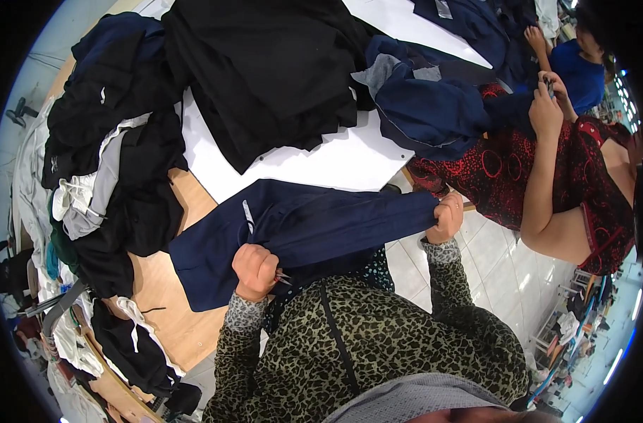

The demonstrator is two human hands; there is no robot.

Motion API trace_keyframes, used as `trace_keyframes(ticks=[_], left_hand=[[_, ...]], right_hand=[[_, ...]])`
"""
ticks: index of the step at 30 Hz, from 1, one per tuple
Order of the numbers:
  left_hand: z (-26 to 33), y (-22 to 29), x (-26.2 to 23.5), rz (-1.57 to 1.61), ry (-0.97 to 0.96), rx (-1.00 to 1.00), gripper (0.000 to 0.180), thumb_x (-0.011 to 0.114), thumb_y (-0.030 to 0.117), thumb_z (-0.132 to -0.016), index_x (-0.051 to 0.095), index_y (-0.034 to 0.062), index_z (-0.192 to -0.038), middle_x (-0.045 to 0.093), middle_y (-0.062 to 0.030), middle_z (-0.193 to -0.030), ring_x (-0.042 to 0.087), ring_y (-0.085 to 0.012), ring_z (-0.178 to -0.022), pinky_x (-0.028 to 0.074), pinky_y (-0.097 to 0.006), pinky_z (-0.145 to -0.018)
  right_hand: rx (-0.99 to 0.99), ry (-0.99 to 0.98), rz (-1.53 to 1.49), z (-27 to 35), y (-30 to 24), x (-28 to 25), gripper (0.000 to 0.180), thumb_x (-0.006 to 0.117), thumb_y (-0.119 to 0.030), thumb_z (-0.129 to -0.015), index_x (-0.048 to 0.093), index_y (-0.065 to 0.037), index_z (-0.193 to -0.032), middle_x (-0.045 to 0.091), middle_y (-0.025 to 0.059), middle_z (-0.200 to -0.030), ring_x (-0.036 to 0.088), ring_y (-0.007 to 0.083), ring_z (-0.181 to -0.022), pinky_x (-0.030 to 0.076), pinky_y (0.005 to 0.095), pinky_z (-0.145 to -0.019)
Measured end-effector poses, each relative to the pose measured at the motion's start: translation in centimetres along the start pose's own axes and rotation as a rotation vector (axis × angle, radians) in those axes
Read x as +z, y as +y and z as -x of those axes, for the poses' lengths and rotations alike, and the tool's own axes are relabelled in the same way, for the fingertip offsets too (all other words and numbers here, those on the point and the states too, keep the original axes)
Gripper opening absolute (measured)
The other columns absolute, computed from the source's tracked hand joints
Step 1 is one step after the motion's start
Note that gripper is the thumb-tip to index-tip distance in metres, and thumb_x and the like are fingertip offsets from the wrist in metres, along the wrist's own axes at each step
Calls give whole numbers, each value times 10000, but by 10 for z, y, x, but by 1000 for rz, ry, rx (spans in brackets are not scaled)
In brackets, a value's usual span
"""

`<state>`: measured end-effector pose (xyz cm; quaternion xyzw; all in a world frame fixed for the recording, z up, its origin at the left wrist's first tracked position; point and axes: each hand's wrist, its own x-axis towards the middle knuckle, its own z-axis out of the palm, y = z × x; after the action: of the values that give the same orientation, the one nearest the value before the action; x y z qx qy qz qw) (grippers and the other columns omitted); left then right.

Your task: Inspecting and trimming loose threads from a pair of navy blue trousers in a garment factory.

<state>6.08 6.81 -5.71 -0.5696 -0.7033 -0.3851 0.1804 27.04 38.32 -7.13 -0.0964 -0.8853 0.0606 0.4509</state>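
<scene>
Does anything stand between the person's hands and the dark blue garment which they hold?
Nothing visible does: the right hand grips one end of the dark blue garment directly, and the left hand holds it farther left. A small metal tool juts from the left hand, not blocking it.

Wearer's hands (256,273): two
Held navy garment (321,222): one
White strip (248,216) on garment: one
Metal tool (284,277): one
Co-workers (543,185): two

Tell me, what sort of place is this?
Probably a garment workshop: black clothing is heaped on a white tabletop, and the person's left hand and right hand grip a navy garment, with more navy cloth nearby.
</scene>
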Motion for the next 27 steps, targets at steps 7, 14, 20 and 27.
trace_keyframes(ticks=[7, 14, 20, 27], left_hand=[[2, -7, 4, -33, 38, 0, 196, 589, 39, -565, 510, 33, -745, 493, -99, -687, 539, -262, -580, 432, -352, -494], [-5, -6, 10, 19, 36, 27, 211, 605, 35, -567, 530, 35, -764, 507, -99, -717, 550, -268, -601, 440, -361, -509], [-3, -3, 9, -22, 82, 19, 231, 608, 52, -545, 534, 34, -764, 514, -83, -720, 554, -243, -605, 443, -338, -518], [-11, -4, 9, 23, 46, -16, 218, 629, 49, -570, 511, 48, -753, 518, -88, -738, 547, -258, -619, 441, -347, -529]], right_hand=[[5, -24, -17, -1, -2, 1, 265, 585, -82, -466, 421, -36, -669, 424, 117, -663, 474, 318, -600, 433, 433, -606], [97, -3, 6, 3, -2, 8, 219, 579, -58, -494, 428, -24, -648, 435, 142, -663, 486, 357, -660, 423, 436, -623], [111, 10, 12, 9, 1, 3, 301, 651, 18, -501, 412, -41, -675, 450, 132, -676, 502, 347, -675, 428, 424, -632], [102, 3, 1, 5, 0, 5, 306, 640, 61, -504, 413, -44, -681, 454, 129, -683, 508, 345, -680, 418, 407, -624]])
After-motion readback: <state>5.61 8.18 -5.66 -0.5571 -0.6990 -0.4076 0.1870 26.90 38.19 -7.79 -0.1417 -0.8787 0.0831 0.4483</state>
